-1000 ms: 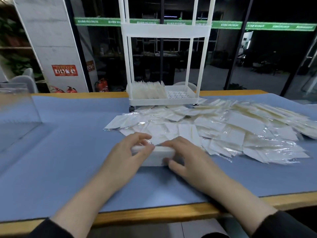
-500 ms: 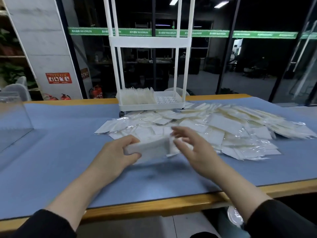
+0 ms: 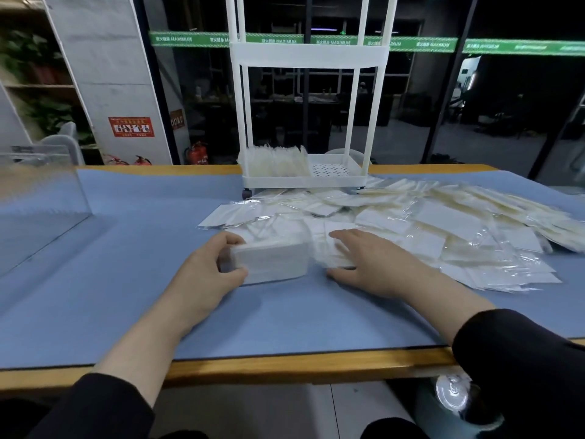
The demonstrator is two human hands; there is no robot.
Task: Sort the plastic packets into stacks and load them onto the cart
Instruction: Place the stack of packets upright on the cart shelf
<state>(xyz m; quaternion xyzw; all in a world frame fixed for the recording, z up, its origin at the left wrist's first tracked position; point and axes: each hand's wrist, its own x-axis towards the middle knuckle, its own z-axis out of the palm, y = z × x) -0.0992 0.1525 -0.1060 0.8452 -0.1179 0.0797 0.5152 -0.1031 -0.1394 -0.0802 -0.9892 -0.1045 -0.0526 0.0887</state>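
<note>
— What is the person at the table doing with that bundle?

— The left hand (image 3: 210, 269) grips a squared-up stack of packets (image 3: 272, 259), thumb and fingers curled round its left end. The stack sits on the blue mat (image 3: 126, 280), on the near side of the cart (image 3: 304, 172) and well short of it.

— And the other hand?

— The right hand (image 3: 376, 264) lies flat, fingers straight and spread, pressing down on a few loose packets just to the right of the stack. It clasps nothing that I can see.

— Where are the rest of the packets?

— A wide loose pile of packets (image 3: 443, 229) spreads over the mat from the foot of the cart out to its right, overlapping in every direction. The right hand rests on the pile's near-left edge.

— Is anything loaded yet?

— Yes. The cart's bottom tray holds a row of packets standing on edge (image 3: 275, 161), filling its left half. The right half shows its bare perforated floor. The shelf above looks bare from here, though I cannot see into it.

— What stands left of the cart?

— A clear plastic box (image 3: 41, 198), at the mat's far-left side, well away from both hands.
</note>
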